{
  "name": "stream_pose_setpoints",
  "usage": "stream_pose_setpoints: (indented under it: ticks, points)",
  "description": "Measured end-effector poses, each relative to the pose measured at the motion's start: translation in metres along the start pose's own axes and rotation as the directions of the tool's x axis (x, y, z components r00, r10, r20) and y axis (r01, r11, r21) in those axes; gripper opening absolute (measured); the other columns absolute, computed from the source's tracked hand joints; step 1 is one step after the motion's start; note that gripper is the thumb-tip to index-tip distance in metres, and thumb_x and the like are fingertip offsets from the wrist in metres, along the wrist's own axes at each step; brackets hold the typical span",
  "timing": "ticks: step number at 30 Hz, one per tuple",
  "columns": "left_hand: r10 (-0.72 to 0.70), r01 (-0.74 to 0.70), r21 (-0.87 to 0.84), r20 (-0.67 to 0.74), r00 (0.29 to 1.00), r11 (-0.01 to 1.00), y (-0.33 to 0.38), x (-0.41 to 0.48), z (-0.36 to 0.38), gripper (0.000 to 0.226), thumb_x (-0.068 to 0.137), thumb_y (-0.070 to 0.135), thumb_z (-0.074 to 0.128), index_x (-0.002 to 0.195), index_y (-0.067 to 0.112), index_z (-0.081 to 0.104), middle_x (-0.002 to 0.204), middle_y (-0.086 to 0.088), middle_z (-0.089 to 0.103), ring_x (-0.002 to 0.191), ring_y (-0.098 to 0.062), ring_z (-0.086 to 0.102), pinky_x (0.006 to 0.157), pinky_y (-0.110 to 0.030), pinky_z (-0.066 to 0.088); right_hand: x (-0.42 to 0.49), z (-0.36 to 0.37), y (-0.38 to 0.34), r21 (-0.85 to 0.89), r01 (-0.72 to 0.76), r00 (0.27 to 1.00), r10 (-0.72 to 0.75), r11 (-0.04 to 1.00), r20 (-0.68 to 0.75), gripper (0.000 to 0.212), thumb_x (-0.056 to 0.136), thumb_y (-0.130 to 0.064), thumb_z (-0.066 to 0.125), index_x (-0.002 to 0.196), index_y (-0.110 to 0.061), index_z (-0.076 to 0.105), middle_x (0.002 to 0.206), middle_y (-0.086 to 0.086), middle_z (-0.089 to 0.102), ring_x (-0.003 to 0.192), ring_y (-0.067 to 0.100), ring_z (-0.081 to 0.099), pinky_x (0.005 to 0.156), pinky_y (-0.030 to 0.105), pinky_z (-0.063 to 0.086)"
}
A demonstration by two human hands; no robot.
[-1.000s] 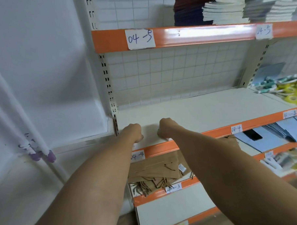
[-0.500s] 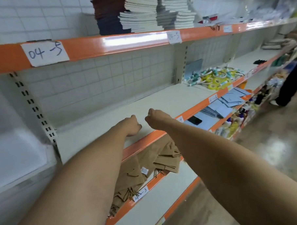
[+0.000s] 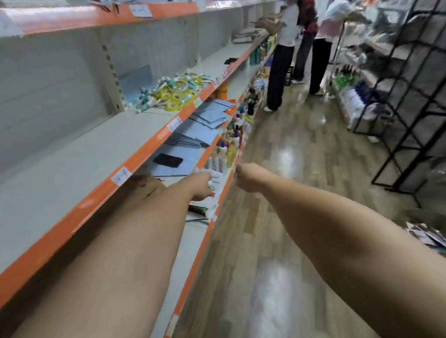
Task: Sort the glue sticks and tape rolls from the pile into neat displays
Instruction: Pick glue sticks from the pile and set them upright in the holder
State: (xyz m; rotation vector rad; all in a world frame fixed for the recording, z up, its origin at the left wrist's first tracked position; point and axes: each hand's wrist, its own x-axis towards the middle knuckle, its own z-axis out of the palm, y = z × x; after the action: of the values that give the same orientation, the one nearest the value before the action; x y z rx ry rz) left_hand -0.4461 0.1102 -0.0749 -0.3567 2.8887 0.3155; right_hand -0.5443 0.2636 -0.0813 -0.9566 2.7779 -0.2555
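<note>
I stand in a shop aisle with a glossy wood-look floor (image 3: 280, 151), beside a long white shelf (image 3: 70, 160) edged in orange. Motion blurs everything. My left hand (image 3: 201, 186) and right hand (image 3: 250, 178) reach forward, both curled; whether they grip anything I cannot tell. The pile of glue sticks and tape rolls (image 3: 172, 93) lies on the shelf at eleven o'clock, well apart from both hands. People (image 3: 298, 45) stand at one o'clock, a black wire rack (image 3: 405, 104) at two.
</note>
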Motion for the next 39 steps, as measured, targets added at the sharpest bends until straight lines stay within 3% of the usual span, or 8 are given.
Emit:
stream_pose_setpoints:
  ticks: [3, 9, 13, 17, 21, 27, 33, 39]
  points:
    - [0.086, -0.087, 0.011, 0.055, 0.995, 0.996, 0.048, 0.026, 0.025, 0.024, 0.095, 0.018, 0.048, 0.116, 0.007, 0.055, 0.123, -0.017, 0.059, 0.108, -0.033, 0.055, 0.077, -0.032, 0.039, -0.023, 0.011, 0.055, 0.003, -0.084, 0.996, 0.084, 0.996, 0.004, 0.027, 0.084, -0.022, 0.05, 0.11, -0.017, 0.057, 0.114, 0.012, 0.064, 0.103, 0.033, 0.062, 0.086, 0.038, 0.054]
    - [0.218, -0.222, 0.03, 0.103, 0.97, 0.975, 0.114, 0.051, 0.075, 0.01, 0.089, 0.013, 0.05, 0.092, 0.02, 0.045, 0.117, -0.015, 0.06, 0.105, -0.033, 0.057, 0.068, -0.031, 0.036, -0.06, 0.039, 0.126, 0.048, -0.234, 0.972, 0.233, 0.971, 0.036, 0.027, 0.086, -0.026, 0.049, 0.111, -0.023, 0.058, 0.119, 0.01, 0.062, 0.11, 0.033, 0.059, 0.091, 0.042, 0.051]
    - [0.288, -0.298, 0.049, 0.149, 0.946, 0.953, 0.125, 0.058, 0.106, 0.008, 0.083, 0.014, 0.051, 0.083, 0.02, 0.046, 0.104, -0.011, 0.062, 0.093, -0.031, 0.058, 0.072, -0.036, 0.046, -0.069, 0.072, 0.14, 0.039, -0.268, 0.961, 0.264, 0.963, 0.08, 0.024, 0.09, -0.022, 0.049, 0.113, -0.015, 0.048, 0.118, 0.014, 0.059, 0.107, 0.035, 0.056, 0.076, 0.038, 0.042]
    - [0.302, -0.311, 0.022, 0.186, 0.935, 0.95, 0.112, 0.064, 0.138, 0.01, 0.081, 0.017, 0.053, 0.088, 0.024, 0.051, 0.103, -0.005, 0.063, 0.091, -0.028, 0.059, 0.072, -0.036, 0.05, -0.066, 0.105, 0.14, 0.109, -0.298, 0.95, 0.284, 0.948, 0.128, 0.021, 0.086, -0.019, 0.053, 0.108, -0.019, 0.051, 0.112, 0.008, 0.061, 0.104, 0.032, 0.058, 0.073, 0.036, 0.043]
    - [0.292, -0.313, 0.049, 0.253, 0.923, 0.948, 0.085, 0.082, 0.162, 0.024, 0.084, 0.02, 0.055, 0.108, 0.02, 0.053, 0.111, -0.007, 0.062, 0.099, -0.03, 0.06, 0.07, -0.035, 0.046, -0.048, 0.132, 0.138, 0.128, -0.357, 0.922, 0.327, 0.925, 0.208, 0.018, 0.087, -0.019, 0.053, 0.105, -0.018, 0.053, 0.108, 0.008, 0.063, 0.097, 0.03, 0.06, 0.07, 0.035, 0.043]
    - [0.322, -0.342, 0.076, 0.201, 0.925, 0.936, 0.05, 0.137, 0.16, 0.021, 0.086, 0.016, 0.052, 0.107, 0.019, 0.054, 0.109, -0.006, 0.061, 0.098, -0.029, 0.059, 0.065, -0.033, 0.041, 0.009, 0.141, 0.124, 0.103, -0.401, 0.9, 0.37, 0.91, 0.231, 0.02, 0.088, -0.019, 0.053, 0.107, -0.019, 0.055, 0.108, 0.009, 0.063, 0.095, 0.03, 0.06, 0.071, 0.037, 0.046]
    - [0.384, -0.392, 0.104, 0.088, 0.919, 0.914, 0.038, 0.186, 0.141, 0.009, 0.088, 0.017, 0.052, 0.093, 0.023, 0.047, 0.1, -0.003, 0.059, 0.086, -0.025, 0.057, 0.064, -0.034, 0.033, 0.062, 0.128, 0.113, 0.178, -0.418, 0.908, 0.405, 0.891, 0.107, 0.025, 0.084, -0.013, 0.054, 0.107, -0.021, 0.062, 0.105, 0.005, 0.064, 0.096, 0.028, 0.06, 0.074, 0.036, 0.047]
    - [0.475, -0.478, 0.077, 0.045, 0.879, 0.875, 0.035, 0.233, 0.117, 0.014, 0.09, 0.019, 0.052, 0.104, 0.02, 0.055, 0.099, -0.003, 0.058, 0.089, -0.026, 0.057, 0.064, -0.033, 0.033, 0.085, 0.114, 0.13, 0.189, -0.43, 0.899, 0.437, 0.883, 0.008, 0.029, 0.086, -0.017, 0.059, 0.115, -0.021, 0.06, 0.11, 0.003, 0.063, 0.103, 0.026, 0.058, 0.082, 0.04, 0.048]
